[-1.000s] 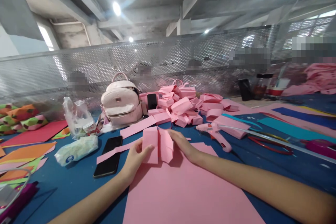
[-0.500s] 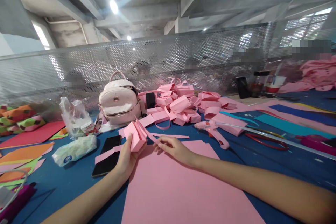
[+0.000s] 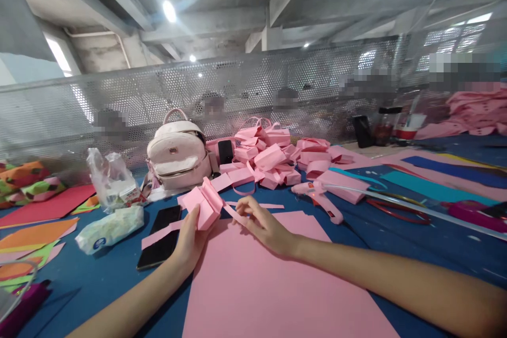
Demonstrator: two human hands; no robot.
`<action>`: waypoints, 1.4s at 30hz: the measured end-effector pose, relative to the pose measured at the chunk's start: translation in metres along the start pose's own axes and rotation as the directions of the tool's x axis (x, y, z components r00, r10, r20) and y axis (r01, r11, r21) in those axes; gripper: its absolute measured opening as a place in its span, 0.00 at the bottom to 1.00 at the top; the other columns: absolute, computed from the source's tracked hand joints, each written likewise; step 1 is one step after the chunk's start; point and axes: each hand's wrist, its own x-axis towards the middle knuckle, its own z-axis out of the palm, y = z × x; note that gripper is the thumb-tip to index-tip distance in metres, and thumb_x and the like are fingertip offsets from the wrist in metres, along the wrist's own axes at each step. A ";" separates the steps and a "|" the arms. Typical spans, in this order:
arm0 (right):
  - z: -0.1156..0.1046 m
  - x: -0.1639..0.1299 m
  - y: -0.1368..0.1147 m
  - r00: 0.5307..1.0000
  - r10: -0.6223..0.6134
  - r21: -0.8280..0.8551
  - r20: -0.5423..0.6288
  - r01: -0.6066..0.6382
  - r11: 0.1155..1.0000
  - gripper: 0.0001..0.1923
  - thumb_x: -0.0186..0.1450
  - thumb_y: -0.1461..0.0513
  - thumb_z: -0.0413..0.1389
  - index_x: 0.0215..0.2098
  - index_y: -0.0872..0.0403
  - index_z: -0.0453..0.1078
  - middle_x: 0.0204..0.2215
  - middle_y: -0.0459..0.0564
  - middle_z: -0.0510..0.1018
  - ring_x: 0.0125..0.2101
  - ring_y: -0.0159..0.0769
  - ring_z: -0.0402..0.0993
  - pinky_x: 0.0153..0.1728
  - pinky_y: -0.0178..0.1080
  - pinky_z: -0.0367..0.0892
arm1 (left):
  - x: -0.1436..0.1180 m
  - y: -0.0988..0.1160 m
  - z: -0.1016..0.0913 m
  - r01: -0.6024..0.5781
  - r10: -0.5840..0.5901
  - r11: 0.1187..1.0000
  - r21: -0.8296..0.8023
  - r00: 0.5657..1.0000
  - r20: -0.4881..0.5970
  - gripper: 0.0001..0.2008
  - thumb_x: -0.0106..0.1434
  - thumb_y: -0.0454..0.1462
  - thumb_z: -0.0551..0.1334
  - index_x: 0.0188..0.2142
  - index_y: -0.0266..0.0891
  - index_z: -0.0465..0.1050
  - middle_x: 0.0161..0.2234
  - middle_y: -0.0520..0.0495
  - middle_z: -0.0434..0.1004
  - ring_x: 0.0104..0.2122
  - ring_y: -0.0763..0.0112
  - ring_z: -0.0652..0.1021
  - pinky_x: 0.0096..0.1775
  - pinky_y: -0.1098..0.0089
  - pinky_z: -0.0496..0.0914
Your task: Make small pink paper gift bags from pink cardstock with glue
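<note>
**Pink paper box held up, strip pinched at its side**

A small folded pink box (image 3: 203,205) is gripped in the left hand (image 3: 190,237), raised just above the near edge of a large pink sheet (image 3: 273,285) that lies flat on the blue table (image 3: 415,253). The box is clasped from below, thumb against its front face. A thin pink strip (image 3: 233,213) runs from the box to the right hand (image 3: 264,226), where it is pinched between thumb and fingertips; the hand is closed on the strip, not on the box.

Handling, as judged: the box is light, thin card, easily crushed or creased if squeezed. It is best held by its folded edges and corners, where the card is doubled. The strip is limp and would tear or kink under a sharp pull; it is best taken near its joined end.

Noted around: a black phone (image 3: 159,236) just left of the left wrist, a tissue pack (image 3: 110,228) beyond it, a pink backpack (image 3: 179,154), a heap of finished boxes (image 3: 273,157) behind, and a glue gun (image 3: 319,199) to the right, apart from both hands.
</note>
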 end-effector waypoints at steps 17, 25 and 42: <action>-0.002 0.010 0.009 0.998 0.005 -0.076 -0.070 -0.010 0.997 0.05 0.64 0.61 0.59 0.33 0.53 0.77 0.35 0.48 0.79 0.31 0.34 0.74 0.29 0.34 0.69 | -0.002 -0.001 -0.002 0.029 -0.035 0.998 0.054 0.992 0.125 0.14 0.56 0.39 0.74 0.39 0.36 0.78 0.38 0.48 0.84 0.38 0.64 0.81 0.43 0.65 0.76; -0.002 0.014 0.014 0.995 0.036 -0.061 -0.093 -0.042 0.997 0.06 0.61 0.60 0.63 0.29 0.54 0.74 0.29 0.46 0.77 0.28 0.34 0.72 0.29 0.35 0.66 | -0.012 0.001 0.008 0.088 -0.112 0.989 0.115 0.969 0.221 0.17 0.55 0.41 0.73 0.42 0.34 0.80 0.43 0.41 0.84 0.47 0.51 0.80 0.50 0.57 0.73; -0.006 0.016 0.020 0.987 0.035 -0.101 -0.159 -0.051 0.994 0.05 0.58 0.62 0.61 0.32 0.55 0.75 0.29 0.46 0.78 0.32 0.37 0.71 0.34 0.36 0.63 | -0.016 0.000 0.007 0.106 -0.143 0.981 0.160 0.960 0.240 0.10 0.56 0.38 0.72 0.36 0.38 0.77 0.37 0.47 0.82 0.39 0.61 0.80 0.47 0.61 0.74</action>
